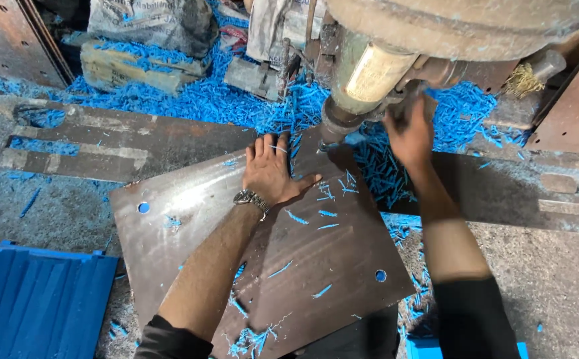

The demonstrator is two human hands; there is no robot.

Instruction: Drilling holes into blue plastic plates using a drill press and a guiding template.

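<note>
At frame centre, the left hand (271, 171) presses flat and open on the steel plate (263, 246); two holes (143, 207) are punched. The right hand (409, 136) reaches the press (369, 73), grip unclear.

Steel machine bed (555, 266) — drilled plate (303, 252), blue shavings (236, 100) lying on it.

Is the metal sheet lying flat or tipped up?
Flat: the metal sheet lies on the bed, the left hand spread palm-down on it, blue shavings resting loose.

dull brown metal plate (303, 252), blue shavings (236, 100) probably plastic, worn metal machine (396, 53)
</note>
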